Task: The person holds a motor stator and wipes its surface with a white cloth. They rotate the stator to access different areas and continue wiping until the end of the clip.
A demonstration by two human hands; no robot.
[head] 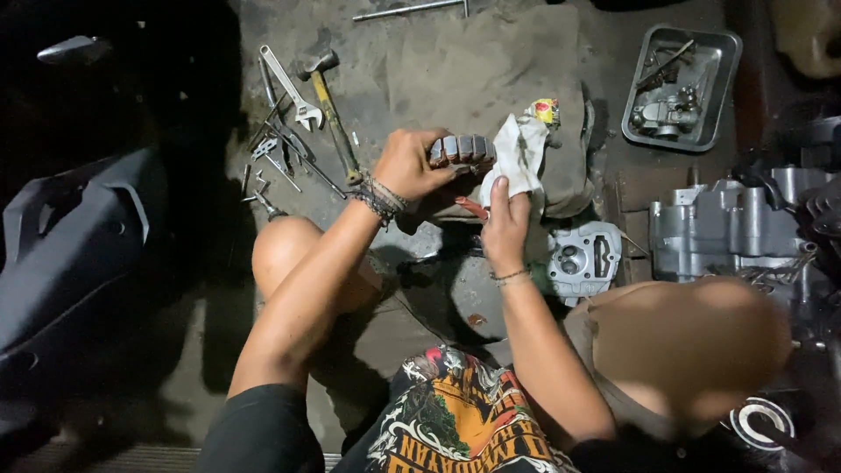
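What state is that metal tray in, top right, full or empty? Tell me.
Partly filled. The metal tray holds a clump of grey metal parts at its lower left; the rest of its floor shows bare.

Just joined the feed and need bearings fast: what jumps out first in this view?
At centre, the left hand grips a ribbed coil ring while the right hand presses a white rag against it. Left of them, a hammer and wrench lie among small tools on the floor. At upper right sits a metal tray of parts, with a grey engine case below it.
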